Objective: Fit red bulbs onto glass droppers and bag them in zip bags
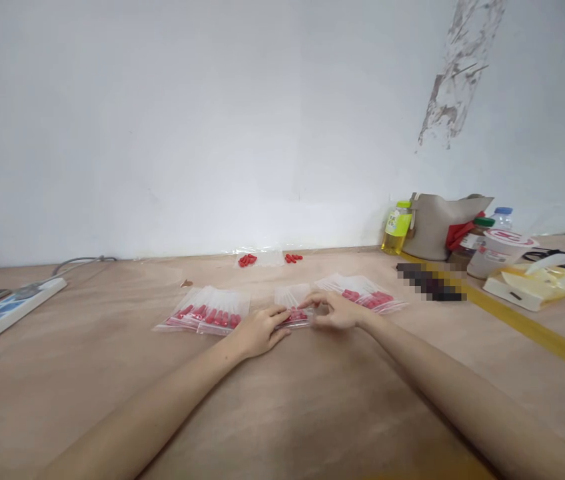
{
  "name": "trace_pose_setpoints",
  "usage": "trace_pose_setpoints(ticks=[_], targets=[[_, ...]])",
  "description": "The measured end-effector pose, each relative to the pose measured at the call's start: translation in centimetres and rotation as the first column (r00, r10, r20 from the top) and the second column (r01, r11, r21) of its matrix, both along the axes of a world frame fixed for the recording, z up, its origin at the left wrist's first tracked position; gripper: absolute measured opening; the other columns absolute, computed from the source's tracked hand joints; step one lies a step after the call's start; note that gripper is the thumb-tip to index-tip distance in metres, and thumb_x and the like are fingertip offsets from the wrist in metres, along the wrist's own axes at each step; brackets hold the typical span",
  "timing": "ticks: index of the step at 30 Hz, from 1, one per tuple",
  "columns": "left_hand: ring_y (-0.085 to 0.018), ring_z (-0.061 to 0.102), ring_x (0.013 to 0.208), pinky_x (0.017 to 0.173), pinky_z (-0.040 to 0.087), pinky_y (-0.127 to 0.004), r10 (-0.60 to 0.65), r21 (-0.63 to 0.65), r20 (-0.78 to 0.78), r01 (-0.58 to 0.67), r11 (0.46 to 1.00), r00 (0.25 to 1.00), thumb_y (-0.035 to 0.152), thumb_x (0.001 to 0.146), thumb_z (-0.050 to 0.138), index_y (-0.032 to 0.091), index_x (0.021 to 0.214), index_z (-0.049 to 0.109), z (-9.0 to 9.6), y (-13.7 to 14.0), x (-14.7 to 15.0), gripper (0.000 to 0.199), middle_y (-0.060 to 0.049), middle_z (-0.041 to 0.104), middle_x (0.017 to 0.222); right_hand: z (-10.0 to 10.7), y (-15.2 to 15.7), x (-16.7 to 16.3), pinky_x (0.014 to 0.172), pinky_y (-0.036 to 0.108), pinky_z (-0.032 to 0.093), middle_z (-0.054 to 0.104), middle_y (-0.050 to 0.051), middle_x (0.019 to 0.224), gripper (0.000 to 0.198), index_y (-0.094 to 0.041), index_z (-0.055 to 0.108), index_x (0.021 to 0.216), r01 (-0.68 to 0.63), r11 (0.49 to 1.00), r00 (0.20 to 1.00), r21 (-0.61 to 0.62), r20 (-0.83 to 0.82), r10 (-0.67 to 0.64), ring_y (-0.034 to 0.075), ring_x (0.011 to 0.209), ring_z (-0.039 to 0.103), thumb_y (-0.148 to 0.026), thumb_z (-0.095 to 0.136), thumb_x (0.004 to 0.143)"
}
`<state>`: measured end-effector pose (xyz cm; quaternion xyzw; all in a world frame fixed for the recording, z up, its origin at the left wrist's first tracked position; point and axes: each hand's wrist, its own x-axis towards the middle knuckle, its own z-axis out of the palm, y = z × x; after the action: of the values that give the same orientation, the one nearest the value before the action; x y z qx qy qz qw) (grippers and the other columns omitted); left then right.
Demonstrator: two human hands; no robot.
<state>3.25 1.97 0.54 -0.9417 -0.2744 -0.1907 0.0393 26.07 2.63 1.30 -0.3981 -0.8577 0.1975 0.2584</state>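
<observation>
Several small clear bags holding red pieces lie in three groups on the wooden table. My left hand lies open over the left edge of the middle bags, its fingers stretched out on them. At their right side is my right hand, fingers apart and bent, with no held thing visible. It may be touching the middle bags; I cannot tell. To the left lies a fanned group of bags with red pieces inside. Behind my right hand spreads another fanned group, partly hidden by the hand.
Against the wall are two small heaps of red pieces on clear plastic. A power strip stands at left. At right are a yellow bottle, a grey bag, a paper cup, a tissue pack and yellow tape.
</observation>
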Motion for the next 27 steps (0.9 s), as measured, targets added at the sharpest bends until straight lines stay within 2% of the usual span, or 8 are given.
trace_pose_setpoints(ticks=[4, 8, 11, 13, 15, 18, 22, 27], targets=[[-0.021, 0.058, 0.098, 0.084, 0.047, -0.033, 0.002, 0.043, 0.015, -0.002, 0.999, 1.000, 0.025, 0.088, 0.040, 0.014, 0.111, 0.055, -0.7, 0.2, 0.0, 0.030, -0.010, 0.059, 0.109, -1.1, -1.5, 0.7, 0.070, 0.027, 0.043, 0.057, 0.005, 0.095, 0.040, -0.019, 0.057, 0.106, -0.033, 0.959, 0.996, 0.283, 0.092, 0.007, 0.015, 0.080, 0.053, -0.025, 0.063, 0.067], [-0.020, 0.060, 0.093, 0.081, 0.049, -0.032, 0.038, 0.051, 0.049, -0.041, 0.998, 0.998, 0.028, 0.087, 0.042, 0.014, 0.110, 0.055, -1.0, 0.0, 0.0, 0.029, -0.010, 0.061, 0.106, -2.6, -1.4, 0.1, 0.070, 0.028, 0.039, 0.060, 0.006, 0.085, 0.021, -0.017, 0.060, 0.094, -0.039, 0.767, 0.972, 0.640, 0.203, -0.119, 0.015, 0.076, 0.054, -0.014, 0.048, 0.078], [-0.021, 0.059, 0.093, 0.080, 0.049, -0.032, 0.039, 0.060, 0.066, -0.043, 0.997, 0.997, 0.034, 0.086, 0.045, 0.014, 0.109, 0.055, -1.0, 0.0, -0.1, 0.032, -0.010, 0.060, 0.106, -3.0, -0.9, -0.3, 0.070, 0.028, 0.038, 0.060, 0.004, 0.071, 0.020, -0.017, 0.062, 0.082, -0.103, 0.622, 0.945, 0.776, 0.272, -0.183, 0.013, 0.066, 0.053, -0.013, 0.042, 0.082], [-0.021, 0.059, 0.093, 0.080, 0.049, -0.032, 0.026, 0.079, 0.068, -0.031, 0.996, 0.997, 0.037, 0.084, 0.048, 0.014, 0.109, 0.054, -1.0, 0.1, -0.2, 0.035, -0.010, 0.060, 0.105, -3.0, -0.8, -0.3, 0.071, 0.028, 0.037, 0.060, 0.003, 0.066, 0.023, -0.018, 0.062, 0.078, -0.102, 0.573, 0.940, 0.813, 0.267, -0.212, 0.012, 0.062, 0.052, -0.011, 0.041, 0.083], [-0.020, 0.060, 0.091, 0.078, 0.050, -0.030, 0.013, 0.124, 0.076, -0.022, 0.992, 0.997, 0.034, 0.084, 0.049, 0.014, 0.110, 0.053, -1.2, 0.3, -0.4, 0.033, -0.010, 0.061, 0.105, -3.1, -0.7, -0.1, 0.073, 0.028, 0.037, 0.061, 0.003, 0.068, 0.023, -0.018, 0.062, 0.079, -0.047, 0.574, 0.952, 0.818, 0.210, -0.222, 0.012, 0.063, 0.053, -0.009, 0.041, 0.082], [-0.017, 0.062, 0.083, 0.070, 0.051, -0.027, -0.021, 0.279, 0.084, -0.004, 0.960, 0.996, 0.022, 0.087, 0.042, 0.015, 0.106, 0.054, -1.5, 0.8, -0.5, 0.024, -0.008, 0.062, 0.099, -3.3, -0.5, 0.4, 0.073, 0.029, 0.038, 0.065, 0.003, 0.074, 0.021, -0.018, 0.062, 0.081, 0.097, 0.628, 0.971, 0.772, 0.064, -0.229, 0.013, 0.068, 0.055, -0.009, 0.043, 0.080], [-0.015, 0.061, 0.069, 0.060, 0.049, -0.025, -0.075, 0.528, -0.009, 0.069, 0.847, 0.997, 0.012, 0.088, 0.036, 0.013, 0.093, 0.058, -1.5, 1.2, -0.6, 0.023, -0.006, 0.065, 0.084, -3.6, -0.3, 0.9, 0.076, 0.030, 0.036, 0.066, 0.001, 0.074, 0.018, -0.020, 0.063, 0.079, 0.139, 0.675, 0.975, 0.725, 0.019, -0.221, 0.012, 0.067, 0.056, -0.012, 0.047, 0.080], [-0.016, 0.059, 0.067, 0.057, 0.046, -0.027, -0.131, 0.611, -0.102, 0.166, 0.774, 0.986, 0.010, 0.088, 0.036, 0.011, 0.087, 0.057, -0.7, 1.2, -0.6, 0.022, -0.005, 0.063, 0.073, -3.1, -0.8, 0.3, 0.081, 0.033, 0.032, 0.065, 0.001, 0.071, 0.013, -0.020, 0.062, 0.083, 0.015, 0.606, 0.970, 0.796, 0.135, -0.202, 0.012, 0.069, 0.054, -0.023, 0.050, 0.082]])
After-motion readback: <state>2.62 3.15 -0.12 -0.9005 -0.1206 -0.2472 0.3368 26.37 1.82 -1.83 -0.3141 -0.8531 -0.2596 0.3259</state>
